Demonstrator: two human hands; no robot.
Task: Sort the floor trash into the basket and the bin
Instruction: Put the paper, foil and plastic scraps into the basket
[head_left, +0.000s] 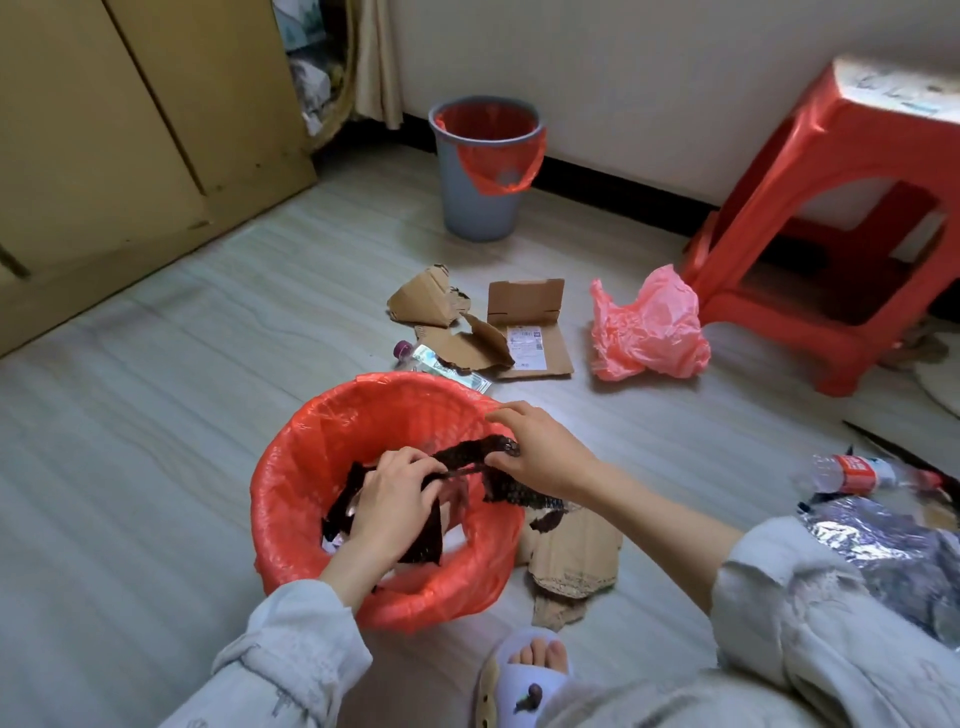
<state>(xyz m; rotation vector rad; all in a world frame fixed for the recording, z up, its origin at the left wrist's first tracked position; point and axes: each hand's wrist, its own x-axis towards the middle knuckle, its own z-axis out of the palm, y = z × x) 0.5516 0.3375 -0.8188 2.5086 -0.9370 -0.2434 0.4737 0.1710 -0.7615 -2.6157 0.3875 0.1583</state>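
Both hands work a dark crumpled wrapper (467, 470) over the red-lined basket (291, 467) — the left hand (392, 493) grips one bunched end down inside the liner, while the right hand (540, 454) pinches the other end at the rim. The sorting looks barely begun. The grey bin (480, 202) stands by the wall, well apart, and much is left on the floor — cardboard pieces (530, 325), a pink bag (649, 327), a plastic bottle (862, 473) and crumpled foil (883, 551).
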